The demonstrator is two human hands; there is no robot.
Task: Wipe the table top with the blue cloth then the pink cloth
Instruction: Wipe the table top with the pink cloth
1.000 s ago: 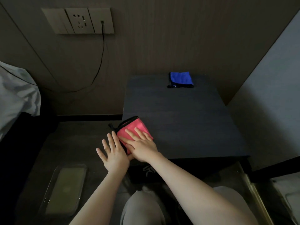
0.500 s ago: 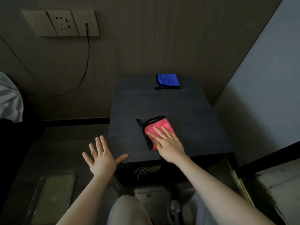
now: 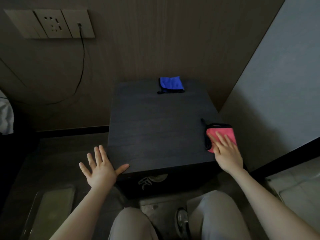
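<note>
A dim bedroom or hotel-type room, seen at a corner. A small dark wood-grain bedside table [image 3: 155,129] stands against a brown panelled wall [image 3: 155,40], beside a pale side wall [image 3: 280,84]. A wall plate of switches and sockets [image 3: 52,23] carries a plugged-in black cable [image 3: 82,63]; white bedding [image 3: 6,116] shows at the left edge.

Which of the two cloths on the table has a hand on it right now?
The pink cloth, near the table's right edge, lies under the right hand. The blue cloth lies untouched at the far edge.
</note>
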